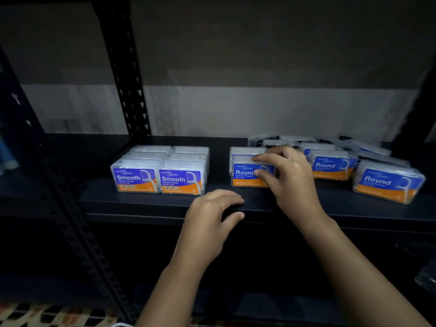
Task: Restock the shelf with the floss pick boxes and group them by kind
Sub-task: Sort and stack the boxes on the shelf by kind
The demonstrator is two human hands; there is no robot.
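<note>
On the dark shelf [146,204] two neat rows of "Smooth" floss pick boxes [158,179] stand at the left, labels facing me. Right of a gap stands a "Round" box [245,175] with another box behind it. My right hand [289,175] grips this front "Round" box at its right end, fingers over its top and thumb on its face. My left hand [210,223] hovers at the shelf's front edge with fingers loosely curled and holds nothing. More "Round" boxes [330,167] lie loosely at the right, one [387,182] turned at an angle.
A black perforated upright [127,74] rises behind the "Smooth" rows; another slants down at the left [70,213]. A jumble of clear boxes [292,141] lies at the back right. A patterned floor [47,315] shows below.
</note>
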